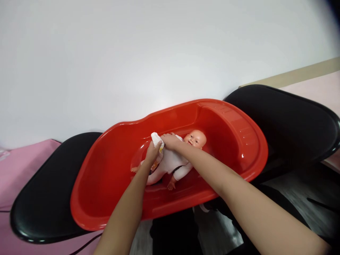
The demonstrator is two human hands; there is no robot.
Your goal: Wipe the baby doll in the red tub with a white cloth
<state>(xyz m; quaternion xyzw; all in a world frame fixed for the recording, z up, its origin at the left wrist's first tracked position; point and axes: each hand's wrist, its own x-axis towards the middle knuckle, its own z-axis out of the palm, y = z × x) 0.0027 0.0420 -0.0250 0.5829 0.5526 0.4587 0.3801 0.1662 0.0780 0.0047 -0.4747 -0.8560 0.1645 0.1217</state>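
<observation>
The doll is lying face-up inside the red tub, which is apparently bearing its weight. Near the tub's middle, my left hand is gripping white cloth, presumably steadying it; my right hand is curling beside it, hold impossible to tell.

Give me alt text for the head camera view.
A person's left-hand grip holds white fabric, with the right-hand grip beside it, over a doll in white lying in a red tub. Black surfaces flank the tub.
</observation>
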